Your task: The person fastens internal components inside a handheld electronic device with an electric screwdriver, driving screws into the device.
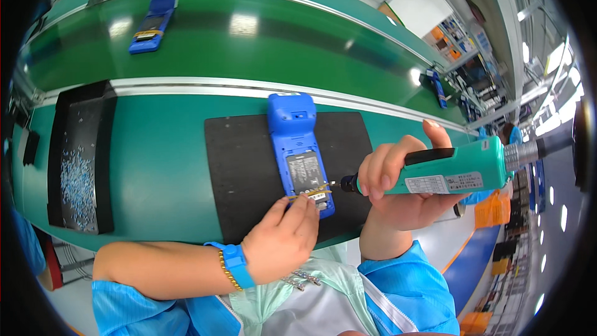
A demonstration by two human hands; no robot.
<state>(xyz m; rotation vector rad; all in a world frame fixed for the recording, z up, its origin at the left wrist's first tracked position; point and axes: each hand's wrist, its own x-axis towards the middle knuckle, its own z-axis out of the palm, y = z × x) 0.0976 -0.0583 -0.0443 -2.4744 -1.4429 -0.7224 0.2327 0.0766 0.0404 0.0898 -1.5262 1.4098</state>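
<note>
A blue handheld terminal [290,118] lies back up on a black mat [239,168], its battery bay facing me. The battery [305,171] sits in the bay, and a yellow rubber band [320,193] crosses the lower end. My left hand [283,236] has its fingertips pressed together at the band and the device's lower edge. In my right hand [398,174] is a green electric screwdriver [460,168], held nearly level. Its bit points left and reaches the right side of the device near the band; whether it touches a screw is too small to tell.
At the left stands a black tray [102,155] with many small blue-and-silver screws. Beyond a metal rail [205,87] runs a green conveyor belt [205,43], carrying a second blue device [152,25] at the far left and another blue device [437,90] at the right.
</note>
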